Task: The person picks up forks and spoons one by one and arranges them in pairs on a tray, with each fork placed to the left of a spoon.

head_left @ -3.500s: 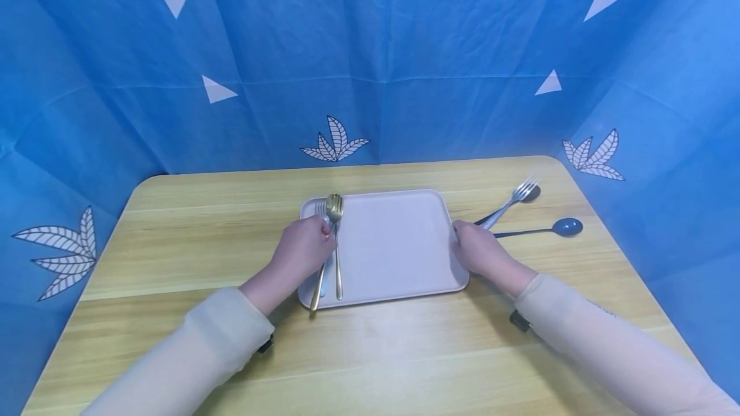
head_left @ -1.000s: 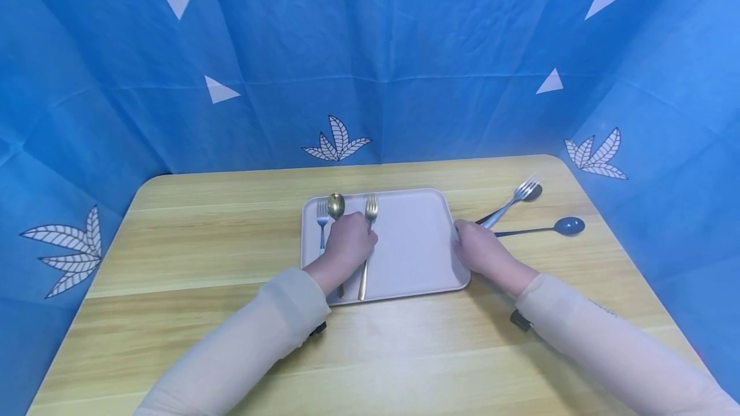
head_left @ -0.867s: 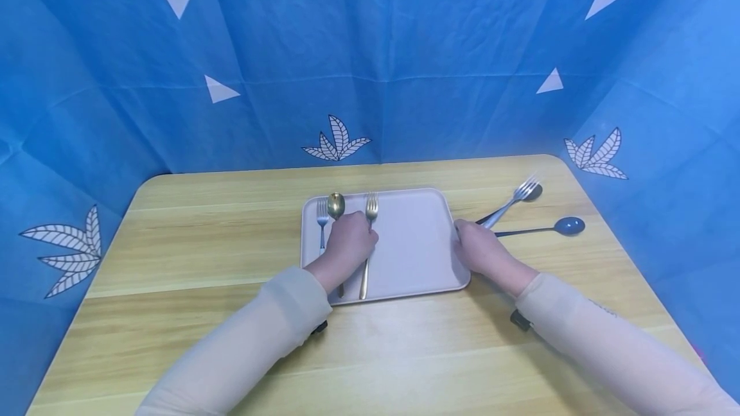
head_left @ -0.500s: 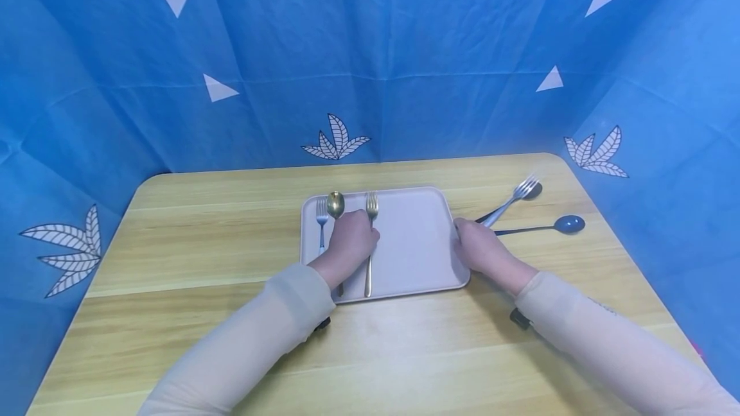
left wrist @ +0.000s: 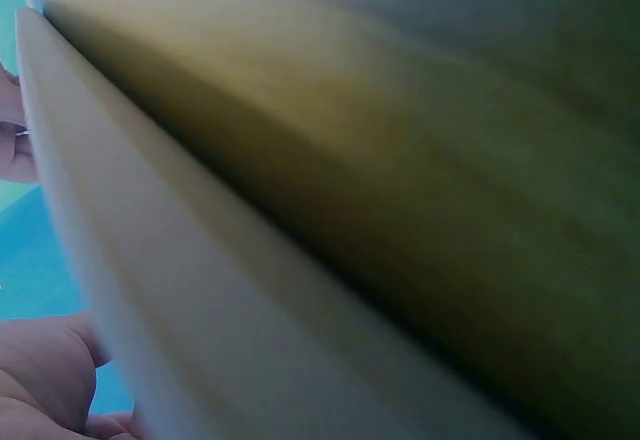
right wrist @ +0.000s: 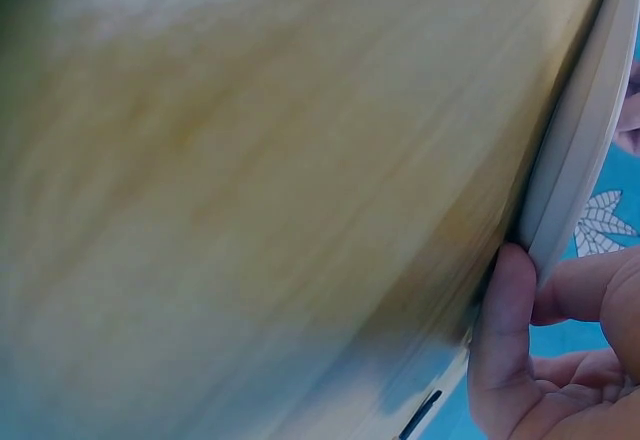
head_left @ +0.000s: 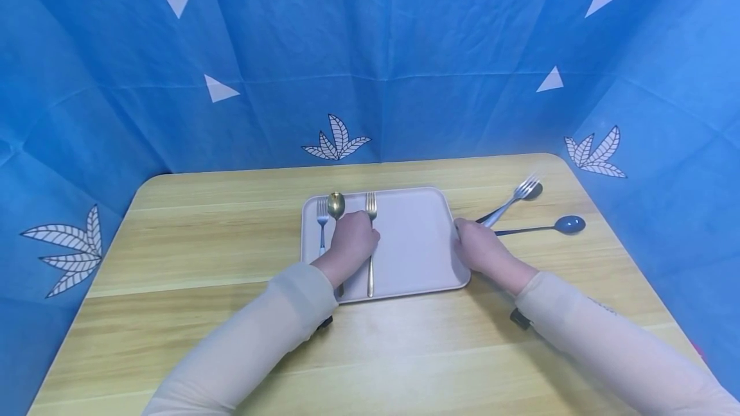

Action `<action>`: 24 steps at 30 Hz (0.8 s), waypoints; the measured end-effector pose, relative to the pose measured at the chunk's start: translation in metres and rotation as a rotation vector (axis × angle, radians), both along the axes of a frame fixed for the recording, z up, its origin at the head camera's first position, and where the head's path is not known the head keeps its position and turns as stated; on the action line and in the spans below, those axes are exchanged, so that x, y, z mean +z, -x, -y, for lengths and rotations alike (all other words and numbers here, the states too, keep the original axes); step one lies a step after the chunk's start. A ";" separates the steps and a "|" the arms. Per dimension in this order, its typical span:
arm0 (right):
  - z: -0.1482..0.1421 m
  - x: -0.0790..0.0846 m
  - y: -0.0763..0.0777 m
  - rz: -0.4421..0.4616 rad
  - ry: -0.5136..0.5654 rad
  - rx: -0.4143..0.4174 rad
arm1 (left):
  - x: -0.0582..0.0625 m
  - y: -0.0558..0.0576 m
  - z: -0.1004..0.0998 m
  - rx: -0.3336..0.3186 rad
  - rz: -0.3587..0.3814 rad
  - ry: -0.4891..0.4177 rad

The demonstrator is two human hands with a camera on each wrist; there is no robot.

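A pale pinkish tray (head_left: 413, 242) lies on the table in the head view. My left hand (head_left: 351, 241) is over its left half and pinches a gold fork (head_left: 371, 203), tines pointing away from me. Just left of that fork lies a gold spoon (head_left: 336, 203), its handle partly covered by the hand. Leftmost on the tray is a silver fork (head_left: 322, 214), its lower end hidden. My right hand (head_left: 482, 249) grips the tray's right edge; the right wrist view shows thumb (right wrist: 508, 310) and finger on the rim. The left wrist view shows mostly tray side (left wrist: 180, 290); the fork is hidden there.
Right of the tray, another silver fork (head_left: 525, 189) lies across a dark spoon (head_left: 534, 192). Nearer lies a second dark spoon (head_left: 569, 225), its handle end close to my right hand. A blue curtain (head_left: 381, 50) hangs behind the wooden table (head_left: 393, 358).
The left hand has carried the gold fork rightward from over the spoon, leaving spoon and silver fork separated. Lately the fork's handle end has swung slightly right. The right hand has stayed put.
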State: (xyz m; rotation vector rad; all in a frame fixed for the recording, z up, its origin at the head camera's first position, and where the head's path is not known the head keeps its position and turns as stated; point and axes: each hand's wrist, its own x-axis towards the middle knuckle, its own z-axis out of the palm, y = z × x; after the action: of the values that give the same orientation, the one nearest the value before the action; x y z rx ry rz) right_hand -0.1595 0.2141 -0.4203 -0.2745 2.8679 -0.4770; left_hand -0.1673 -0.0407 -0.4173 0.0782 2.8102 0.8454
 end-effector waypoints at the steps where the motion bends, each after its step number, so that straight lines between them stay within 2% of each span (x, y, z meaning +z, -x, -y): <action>1: 0.000 0.000 0.000 0.003 0.001 -0.002 | 0.000 0.000 0.000 0.001 0.001 -0.001; 9: 0.000 -0.001 0.000 0.008 -0.003 -0.012 | -0.001 0.003 -0.003 -0.006 -0.002 0.035; 24: 0.001 -0.001 0.000 0.010 -0.005 -0.013 | -0.001 0.005 -0.006 0.028 0.025 0.008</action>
State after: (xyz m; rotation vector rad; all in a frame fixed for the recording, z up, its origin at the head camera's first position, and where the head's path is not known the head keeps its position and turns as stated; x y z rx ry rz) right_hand -0.1593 0.2134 -0.4209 -0.2514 2.8624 -0.4720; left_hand -0.1727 -0.0349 -0.4179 0.0267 2.7977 0.8349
